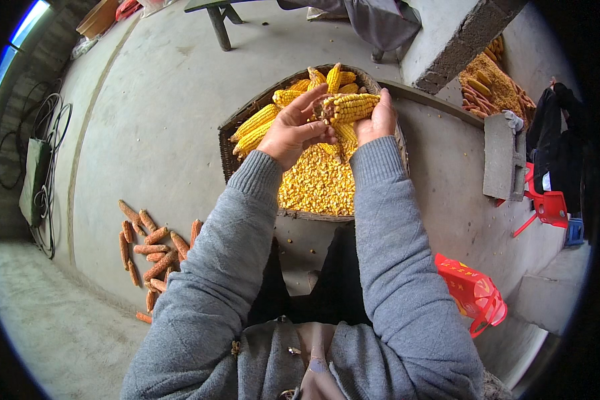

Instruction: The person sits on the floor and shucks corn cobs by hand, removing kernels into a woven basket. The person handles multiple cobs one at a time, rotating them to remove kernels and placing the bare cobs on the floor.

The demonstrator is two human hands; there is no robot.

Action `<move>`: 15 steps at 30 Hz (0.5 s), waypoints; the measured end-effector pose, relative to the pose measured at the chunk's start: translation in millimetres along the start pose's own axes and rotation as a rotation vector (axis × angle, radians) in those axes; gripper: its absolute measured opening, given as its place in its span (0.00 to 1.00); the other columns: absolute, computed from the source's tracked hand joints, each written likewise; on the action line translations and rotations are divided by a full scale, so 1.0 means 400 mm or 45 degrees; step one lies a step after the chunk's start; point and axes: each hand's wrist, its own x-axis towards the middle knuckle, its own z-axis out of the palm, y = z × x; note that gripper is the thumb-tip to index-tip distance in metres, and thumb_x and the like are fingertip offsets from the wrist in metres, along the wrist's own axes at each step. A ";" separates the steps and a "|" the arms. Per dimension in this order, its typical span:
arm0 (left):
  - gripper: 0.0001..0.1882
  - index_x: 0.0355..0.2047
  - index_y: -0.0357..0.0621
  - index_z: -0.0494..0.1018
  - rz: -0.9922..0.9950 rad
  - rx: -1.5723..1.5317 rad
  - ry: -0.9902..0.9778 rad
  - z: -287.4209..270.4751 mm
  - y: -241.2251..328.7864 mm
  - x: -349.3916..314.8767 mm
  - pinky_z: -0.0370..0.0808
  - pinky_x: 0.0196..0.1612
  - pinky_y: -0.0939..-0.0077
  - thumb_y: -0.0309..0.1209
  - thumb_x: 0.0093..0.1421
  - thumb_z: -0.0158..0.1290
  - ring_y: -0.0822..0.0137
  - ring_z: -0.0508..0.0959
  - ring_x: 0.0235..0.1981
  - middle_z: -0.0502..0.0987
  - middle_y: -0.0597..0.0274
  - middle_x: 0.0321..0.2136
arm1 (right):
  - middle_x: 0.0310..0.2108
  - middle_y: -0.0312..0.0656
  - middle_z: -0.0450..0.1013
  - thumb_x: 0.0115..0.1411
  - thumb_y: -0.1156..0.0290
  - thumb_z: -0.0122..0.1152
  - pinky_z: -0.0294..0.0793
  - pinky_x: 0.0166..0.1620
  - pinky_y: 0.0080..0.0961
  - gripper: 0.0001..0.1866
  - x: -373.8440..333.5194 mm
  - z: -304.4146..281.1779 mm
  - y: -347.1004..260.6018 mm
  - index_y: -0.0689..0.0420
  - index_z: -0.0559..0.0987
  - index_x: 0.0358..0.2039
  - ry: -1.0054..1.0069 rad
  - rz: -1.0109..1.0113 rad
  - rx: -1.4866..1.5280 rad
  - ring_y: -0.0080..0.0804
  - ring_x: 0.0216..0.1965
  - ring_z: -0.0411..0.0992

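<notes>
A yellow ear of corn (352, 108) lies sideways above the basket, gripped in my right hand (378, 122) around its right end. Facing its ragged brown end, my left hand (293, 131) is cupped with fingers apart and the index finger stretched out. Whether those fingertips press on the ear is hard to make out. Below both hands is a woven basket (228, 141), its near part filled with loose yellow kernels (319, 183). More whole ears (257, 128) are piled along the basket's far and left sides.
Bare reddish cobs (159, 260) are heaped on the floor at left. A red plastic item (470, 293) stands at lower right. Farther right are a concrete block (503, 157), a red stool (550, 203) and another corn pile (490, 83). Black cable (50, 153) hangs at far left.
</notes>
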 end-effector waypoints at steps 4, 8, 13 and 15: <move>0.28 0.57 0.50 0.57 -0.105 0.278 0.090 0.001 0.005 0.003 0.77 0.28 0.75 0.29 0.57 0.51 0.72 0.75 0.23 0.71 0.63 0.25 | 0.48 0.50 0.65 0.61 0.54 0.44 0.67 0.50 0.39 0.27 0.010 -0.005 0.006 0.64 0.60 0.51 0.019 -0.002 -0.038 0.42 0.46 0.68; 0.26 0.56 0.51 0.59 -0.155 0.428 0.048 -0.022 0.007 0.005 0.76 0.23 0.77 0.28 0.58 0.50 0.73 0.75 0.19 0.74 0.62 0.23 | 0.49 0.52 0.64 0.58 0.57 0.52 0.71 0.48 0.36 0.32 0.012 -0.012 0.010 0.70 0.58 0.53 0.028 -0.026 0.052 0.41 0.45 0.69; 0.25 0.56 0.52 0.60 -0.072 0.524 0.066 -0.017 -0.002 0.007 0.75 0.21 0.79 0.26 0.57 0.50 0.74 0.75 0.19 0.76 0.60 0.24 | 0.49 0.51 0.64 0.58 0.57 0.52 0.72 0.47 0.35 0.32 0.037 -0.028 0.015 0.69 0.58 0.53 -0.029 0.007 0.080 0.40 0.45 0.69; 0.26 0.56 0.51 0.60 -0.122 0.655 0.102 -0.013 0.012 0.000 0.75 0.21 0.80 0.28 0.57 0.51 0.74 0.75 0.20 0.76 0.62 0.25 | 0.49 0.51 0.64 0.58 0.57 0.52 0.72 0.47 0.35 0.32 0.023 -0.019 0.012 0.69 0.58 0.53 0.004 -0.016 0.059 0.40 0.45 0.69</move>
